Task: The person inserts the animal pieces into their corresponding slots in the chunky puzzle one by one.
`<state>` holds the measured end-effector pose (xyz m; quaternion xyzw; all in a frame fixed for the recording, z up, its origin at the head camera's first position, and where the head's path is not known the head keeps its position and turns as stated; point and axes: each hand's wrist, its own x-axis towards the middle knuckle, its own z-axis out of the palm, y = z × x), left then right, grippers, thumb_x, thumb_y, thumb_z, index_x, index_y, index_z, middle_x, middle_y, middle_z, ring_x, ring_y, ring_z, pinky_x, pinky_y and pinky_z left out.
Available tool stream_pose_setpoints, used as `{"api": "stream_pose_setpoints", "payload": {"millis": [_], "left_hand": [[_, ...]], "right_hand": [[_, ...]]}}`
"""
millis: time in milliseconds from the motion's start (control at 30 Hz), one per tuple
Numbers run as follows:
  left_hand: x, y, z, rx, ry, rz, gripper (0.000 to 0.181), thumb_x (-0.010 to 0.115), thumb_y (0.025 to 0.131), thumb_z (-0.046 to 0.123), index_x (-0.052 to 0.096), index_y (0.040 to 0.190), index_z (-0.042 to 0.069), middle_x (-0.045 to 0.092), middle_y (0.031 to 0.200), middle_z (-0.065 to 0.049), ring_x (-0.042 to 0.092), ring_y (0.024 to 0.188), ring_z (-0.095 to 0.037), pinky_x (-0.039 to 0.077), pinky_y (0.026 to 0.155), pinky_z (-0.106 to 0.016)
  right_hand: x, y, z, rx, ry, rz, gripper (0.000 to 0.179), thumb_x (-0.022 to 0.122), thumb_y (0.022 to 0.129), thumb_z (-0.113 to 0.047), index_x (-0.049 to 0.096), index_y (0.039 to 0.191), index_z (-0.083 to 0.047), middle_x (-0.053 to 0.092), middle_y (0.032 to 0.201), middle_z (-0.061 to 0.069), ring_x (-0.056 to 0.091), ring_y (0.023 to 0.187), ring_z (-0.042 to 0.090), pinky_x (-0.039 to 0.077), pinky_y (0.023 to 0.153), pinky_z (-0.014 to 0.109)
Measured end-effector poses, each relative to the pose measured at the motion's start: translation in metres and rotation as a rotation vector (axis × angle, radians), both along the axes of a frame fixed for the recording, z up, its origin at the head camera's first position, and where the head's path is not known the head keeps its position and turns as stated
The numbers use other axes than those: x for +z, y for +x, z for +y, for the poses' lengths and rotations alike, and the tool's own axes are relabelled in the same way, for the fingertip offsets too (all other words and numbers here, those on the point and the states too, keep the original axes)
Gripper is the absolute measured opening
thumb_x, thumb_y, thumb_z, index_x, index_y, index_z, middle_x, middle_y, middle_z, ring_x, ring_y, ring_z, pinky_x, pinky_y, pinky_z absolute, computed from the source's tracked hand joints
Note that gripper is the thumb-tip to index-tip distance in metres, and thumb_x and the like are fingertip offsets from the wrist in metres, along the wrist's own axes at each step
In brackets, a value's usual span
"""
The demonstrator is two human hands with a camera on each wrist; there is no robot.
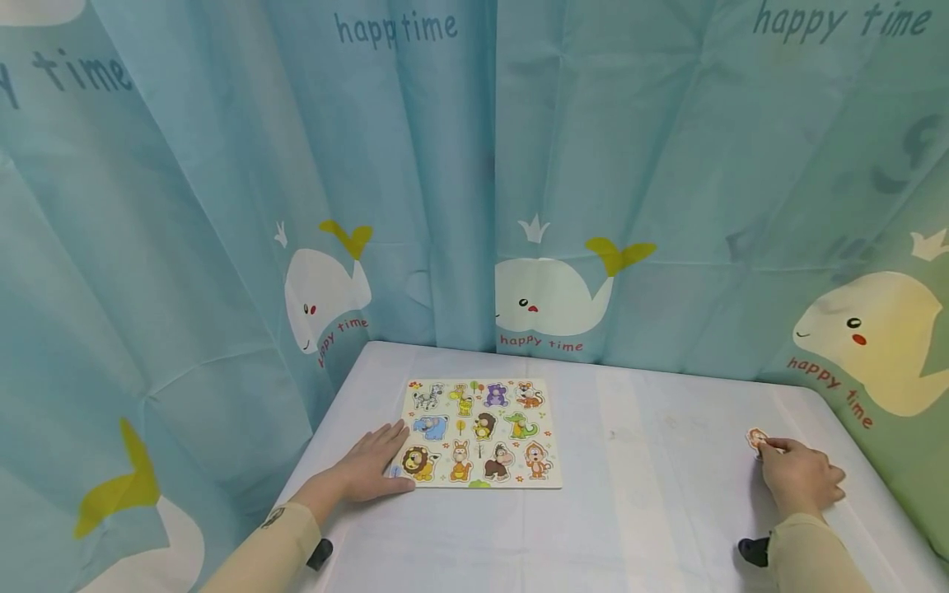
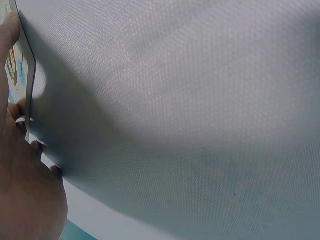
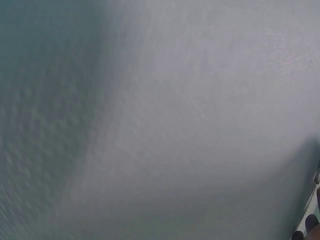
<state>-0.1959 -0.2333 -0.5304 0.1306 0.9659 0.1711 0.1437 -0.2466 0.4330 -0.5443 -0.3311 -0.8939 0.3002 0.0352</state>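
Note:
A rectangular animal puzzle board (image 1: 461, 441) lies flat on the left part of the table, with printed animals such as a zebra, a lion and a crocodile in three rows. My left hand (image 1: 371, 463) rests at its left edge, fingers fairly straight and the thumb by the near left corner. In the left wrist view, the board's edge (image 2: 31, 82) shows beside that thumb. Far to the right, my right hand (image 1: 802, 476) pinches a small puzzle piece (image 1: 756, 437) with an orange-brown animal picture, partly covered by the fingertips. The right wrist view catches only dark fingertips (image 3: 311, 221) in its corner.
A white cloth covers the table (image 1: 630, 461). Behind and at the sides hangs a blue curtain (image 1: 445, 165) with printed whales, close against the table's far edge. Small black objects (image 1: 754, 551) sit by both wrists.

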Motion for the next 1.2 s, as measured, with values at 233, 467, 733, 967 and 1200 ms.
{"api": "stream_pose_setpoints", "payload": {"millis": [233,467,733,967,1200], "left_hand": [[0.0011,-0.0002,0.0000,-0.005,0.007,0.002,0.099,0.068,0.089,0.063,0.032,0.160,0.005,0.023,0.169,-0.010,0.017,0.155,-0.034,0.015,0.126,-0.052],[0.0016,0.0004,0.0011,0.000,0.007,-0.003,0.100,0.068,0.088,0.063,0.032,0.160,0.005,0.023,0.169,-0.010,0.017,0.155,-0.033,0.016,0.126,-0.052],[0.0000,-0.0003,-0.0003,-0.008,0.008,0.003,0.100,0.068,0.088,0.064,0.032,0.160,0.005,0.023,0.169,-0.010,0.017,0.155,-0.034,0.016,0.126,-0.052],[-0.0002,-0.0011,-0.0013,-0.014,0.011,0.002,0.099,0.069,0.089,0.062,0.032,0.160,0.004,0.023,0.169,-0.011,0.017,0.155,-0.035,0.016,0.126,-0.052],[0.0010,-0.0017,-0.0015,-0.024,0.014,0.015,0.098,0.069,0.089,0.061,0.032,0.160,0.003,0.024,0.168,-0.012,0.018,0.154,-0.036,0.016,0.126,-0.052]], "right_hand": [[0.0000,0.0005,0.0012,0.009,0.000,-0.014,0.040,0.049,0.105,-0.026,0.058,0.127,0.006,0.040,0.127,0.039,0.026,0.126,0.060,0.027,0.096,0.070],[0.0014,0.0029,-0.0005,0.024,0.003,0.010,0.040,0.048,0.105,-0.024,0.057,0.130,0.006,0.039,0.131,0.040,0.026,0.128,0.061,0.026,0.097,0.071],[0.0023,0.0023,-0.0009,0.023,0.003,0.009,0.040,0.048,0.105,-0.025,0.058,0.129,0.006,0.040,0.130,0.040,0.026,0.127,0.060,0.026,0.096,0.070],[0.0015,0.0012,0.0038,0.023,0.004,0.016,0.040,0.050,0.105,-0.025,0.059,0.129,0.006,0.042,0.128,0.040,0.027,0.126,0.062,0.027,0.093,0.071],[0.0032,0.0040,0.0037,0.034,0.017,0.054,0.044,0.050,0.104,-0.028,0.058,0.130,0.007,0.043,0.130,0.041,0.029,0.125,0.063,0.026,0.095,0.071]]}}
